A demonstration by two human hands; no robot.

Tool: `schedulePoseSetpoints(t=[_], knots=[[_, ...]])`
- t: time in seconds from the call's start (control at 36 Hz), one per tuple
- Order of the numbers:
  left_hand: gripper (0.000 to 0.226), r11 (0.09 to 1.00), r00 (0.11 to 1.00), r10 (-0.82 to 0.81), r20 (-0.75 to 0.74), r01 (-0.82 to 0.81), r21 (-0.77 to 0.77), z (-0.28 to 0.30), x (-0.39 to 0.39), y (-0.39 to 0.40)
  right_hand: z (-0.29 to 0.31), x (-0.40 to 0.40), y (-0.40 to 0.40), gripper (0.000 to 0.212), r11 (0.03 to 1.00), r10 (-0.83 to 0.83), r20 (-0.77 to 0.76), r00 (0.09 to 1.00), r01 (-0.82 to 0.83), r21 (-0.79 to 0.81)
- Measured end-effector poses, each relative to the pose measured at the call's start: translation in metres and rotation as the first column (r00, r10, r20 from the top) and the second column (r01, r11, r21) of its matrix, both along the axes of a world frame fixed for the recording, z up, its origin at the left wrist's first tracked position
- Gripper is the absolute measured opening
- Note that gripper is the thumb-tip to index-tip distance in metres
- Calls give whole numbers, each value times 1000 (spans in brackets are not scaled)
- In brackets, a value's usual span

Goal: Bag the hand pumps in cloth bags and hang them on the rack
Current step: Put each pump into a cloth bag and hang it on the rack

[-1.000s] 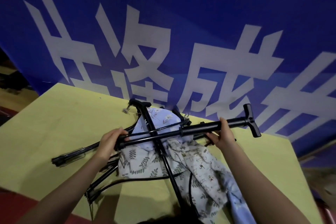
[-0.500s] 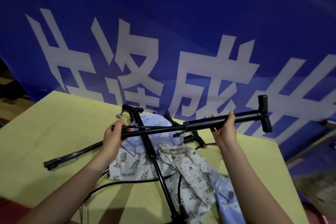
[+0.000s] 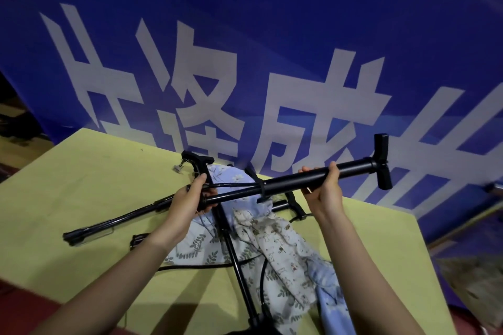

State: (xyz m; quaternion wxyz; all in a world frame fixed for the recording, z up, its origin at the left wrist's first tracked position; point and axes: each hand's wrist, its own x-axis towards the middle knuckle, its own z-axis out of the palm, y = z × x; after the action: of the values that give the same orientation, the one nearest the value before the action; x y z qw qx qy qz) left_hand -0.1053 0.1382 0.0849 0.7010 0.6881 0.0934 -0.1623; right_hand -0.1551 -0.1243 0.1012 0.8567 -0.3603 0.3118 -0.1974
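I hold a black hand pump point(image 3: 288, 181) level above the table, its T-handle out to the right. My left hand point(image 3: 192, 194) grips its base end and my right hand point(image 3: 325, 189) grips the barrel near the handle. Beneath it lie patterned cloth bags point(image 3: 275, 239) in a heap, one light blue, others with leaf and animal prints. A second pump point(image 3: 226, 228) lies across the bags, running towards me. A third pump point(image 3: 114, 221) lies on the table to the left. No rack is in view.
The yellow-green table point(image 3: 81, 179) ends against a blue banner point(image 3: 245, 49) with large white characters. Black hoses point(image 3: 190, 266) curl over the table near the bags. A small metal clip point(image 3: 178, 168) lies by the far pump handle.
Both hands have raised the pump off the pile, and its handle end has swung up and to the right. The view has tilted slightly.
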Motion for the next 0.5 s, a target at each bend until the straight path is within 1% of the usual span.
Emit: schedulePoseSetpoints(t=[0.11,0.17,0.22,0.28,0.39,0.5], knots=[[40,998,998,-56,10,56,14,4,0,-6,-7,-4,4,39,999,34,-43,998,-35,-9],[38,996,996,-89,26,89,21,6,0,-10,-12,-5,5,37,999,46,-52,998,-46,4],[34,995,993,-99,57,97,33,7,-1,-15,-14,-7,9,30,999,42,-39,998,-40,33],[33,993,990,-112,88,109,39,8,-2,-19,-15,-10,13,27,998,55,-41,998,-54,25],[33,988,975,-153,161,151,26,12,-5,-27,-24,-14,18,30,994,107,-46,993,-107,-5],[32,978,954,-207,216,196,72,6,-10,-33,-31,-18,22,35,983,179,-19,984,-179,-27]])
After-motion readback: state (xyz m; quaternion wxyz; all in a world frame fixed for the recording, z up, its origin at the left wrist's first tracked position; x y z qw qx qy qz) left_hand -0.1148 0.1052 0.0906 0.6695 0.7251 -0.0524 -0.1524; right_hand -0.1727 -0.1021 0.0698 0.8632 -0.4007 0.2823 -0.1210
